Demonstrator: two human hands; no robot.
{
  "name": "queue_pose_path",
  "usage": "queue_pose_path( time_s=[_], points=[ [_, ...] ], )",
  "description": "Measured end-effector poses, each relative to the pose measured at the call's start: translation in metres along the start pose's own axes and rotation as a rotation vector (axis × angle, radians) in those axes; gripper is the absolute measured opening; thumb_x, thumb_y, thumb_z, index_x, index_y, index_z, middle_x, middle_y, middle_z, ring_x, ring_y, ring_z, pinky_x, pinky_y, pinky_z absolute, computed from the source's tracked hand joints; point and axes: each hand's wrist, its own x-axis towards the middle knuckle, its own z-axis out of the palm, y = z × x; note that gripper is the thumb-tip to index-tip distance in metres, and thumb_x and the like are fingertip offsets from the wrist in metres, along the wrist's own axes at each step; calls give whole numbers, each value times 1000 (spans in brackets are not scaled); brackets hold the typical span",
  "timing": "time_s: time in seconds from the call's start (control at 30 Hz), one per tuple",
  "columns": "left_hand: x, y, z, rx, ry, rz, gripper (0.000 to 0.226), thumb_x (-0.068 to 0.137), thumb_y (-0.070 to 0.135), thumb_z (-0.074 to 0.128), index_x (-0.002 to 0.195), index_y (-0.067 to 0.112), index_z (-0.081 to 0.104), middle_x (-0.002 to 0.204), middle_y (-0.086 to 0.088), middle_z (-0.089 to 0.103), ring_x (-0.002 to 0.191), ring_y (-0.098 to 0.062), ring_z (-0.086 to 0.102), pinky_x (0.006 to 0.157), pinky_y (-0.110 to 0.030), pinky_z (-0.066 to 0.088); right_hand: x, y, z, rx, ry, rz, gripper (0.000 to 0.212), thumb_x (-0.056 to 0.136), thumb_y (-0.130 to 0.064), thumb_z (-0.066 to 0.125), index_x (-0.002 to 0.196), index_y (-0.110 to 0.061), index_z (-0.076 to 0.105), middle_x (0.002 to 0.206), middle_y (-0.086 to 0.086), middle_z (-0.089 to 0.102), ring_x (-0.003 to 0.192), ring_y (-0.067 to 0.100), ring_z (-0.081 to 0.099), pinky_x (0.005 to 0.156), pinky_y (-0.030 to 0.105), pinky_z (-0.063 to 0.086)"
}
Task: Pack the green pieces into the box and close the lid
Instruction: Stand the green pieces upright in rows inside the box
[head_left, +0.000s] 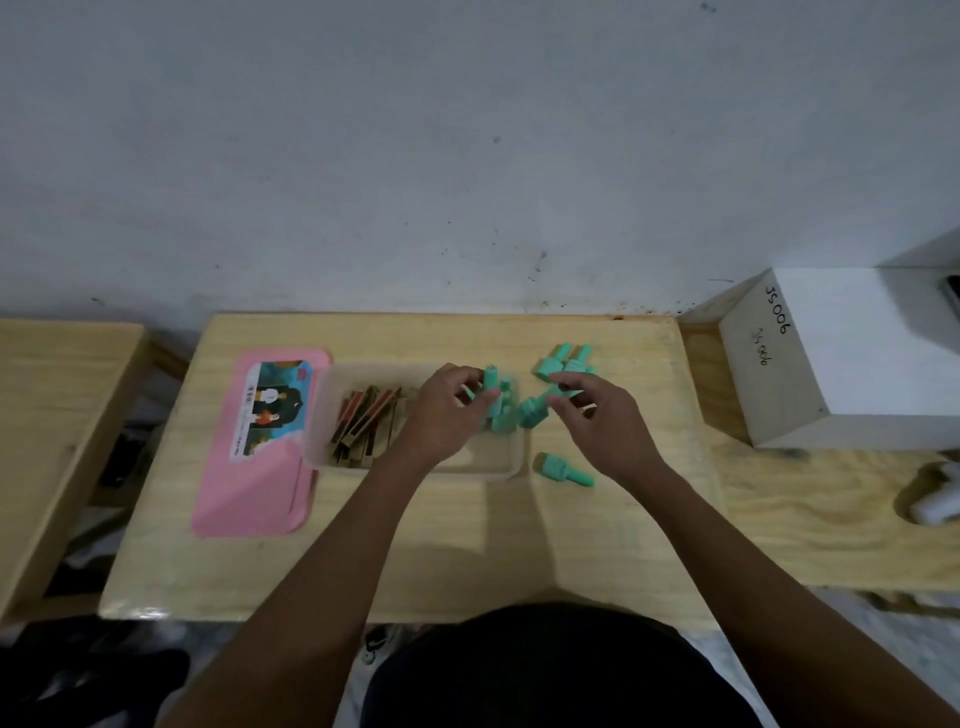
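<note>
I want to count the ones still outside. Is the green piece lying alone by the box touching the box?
Apart. The head view shows the lone green piece lying on the table, with a strip of bare wood between it and the box.

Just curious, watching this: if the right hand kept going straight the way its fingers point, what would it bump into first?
Probably the green piece at the box edge; the right hand fingers point left toward it, though depth is hard to judge.
</note>
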Motion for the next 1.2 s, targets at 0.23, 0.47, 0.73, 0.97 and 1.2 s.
queue_pose_path(
  time_s=[0.23, 0.47, 0.73, 0.97, 1.2],
  points=[
    [-9, -16, -5, 107, 19, 33, 24, 86, 28, 68, 107, 17, 70, 100, 3, 67, 80, -16, 63, 57, -6, 38, -5, -6, 36, -189, -64, -77, 23, 85, -29, 71, 108, -28, 68, 97, -17, 66, 71, 3, 58, 65, 24, 47],
    [-15, -29, -3, 176, 34, 17, 24, 87, 27, 67, 109, 19, 71, 90, 6, 66, 75, -14, 64, 53, -9, 36, -4, -3, 61, -544, -56, -224, 24, 85, -31, 67, 107, -24, 73, 96, -3, 75, 82, 18, 65, 71, 30, 42],
    [-13, -54, 10, 133, -34, -28, 25, 85, 26, 68, 109, 19, 72, 99, 1, 71, 78, -17, 63, 72, -33, 54, -1, 10, 72, -727, -3, -234, 18, 81, -30, 71, 99, -26, 75, 94, -4, 71, 85, 22, 62, 75, 38, 43],
    [-9, -61, 20, 178, -66, -32, 31, 88, 25, 66, 117, 15, 69, 99, -7, 62, 79, -20, 61, 66, -25, 47, -2, 10, 72, -714, 44, -238, 19, 78, -30, 74, 96, -25, 75, 91, -5, 72, 84, 21, 61, 73, 38, 43],
    [-7, -68, 34, 228, -58, -48, 27, 85, 24, 67, 111, 20, 72, 90, -2, 60, 79, -21, 60, 71, -34, 52, -2, 17, 67, -622, 12, -257, 18, 81, -28, 72, 98, -24, 75, 93, -5, 72, 85, 19, 61, 71, 37, 48]
  ],
)
